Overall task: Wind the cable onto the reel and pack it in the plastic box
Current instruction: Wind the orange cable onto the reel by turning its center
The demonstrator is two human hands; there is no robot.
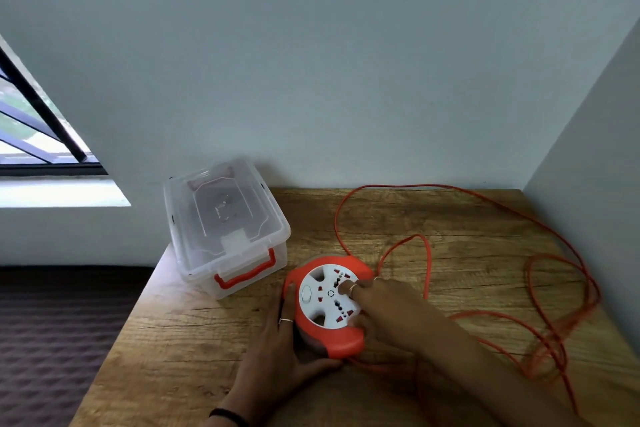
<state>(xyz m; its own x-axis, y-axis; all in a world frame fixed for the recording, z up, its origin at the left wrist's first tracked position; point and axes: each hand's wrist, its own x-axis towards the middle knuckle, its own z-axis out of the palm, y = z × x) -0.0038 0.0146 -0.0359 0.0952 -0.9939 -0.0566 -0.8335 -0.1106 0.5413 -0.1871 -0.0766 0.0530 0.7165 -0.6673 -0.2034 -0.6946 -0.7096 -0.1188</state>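
An orange cable reel (341,343) with a white socket face lies flat on the wooden table (180,340). My left hand (282,354) cups its left and near rim. My right hand (382,308) rests on the white face, with fingers in a recess on its right side. The orange cable (540,288) runs loose from the reel in wide loops over the right half of the table. A clear plastic box (225,225) with an orange handle stands at the table's far left corner, its lid on.
Walls close in behind the table and along its right side. A window is at the far left. The table's left edge drops to a dark patterned floor. Bare wood lies between the box and the cable loops.
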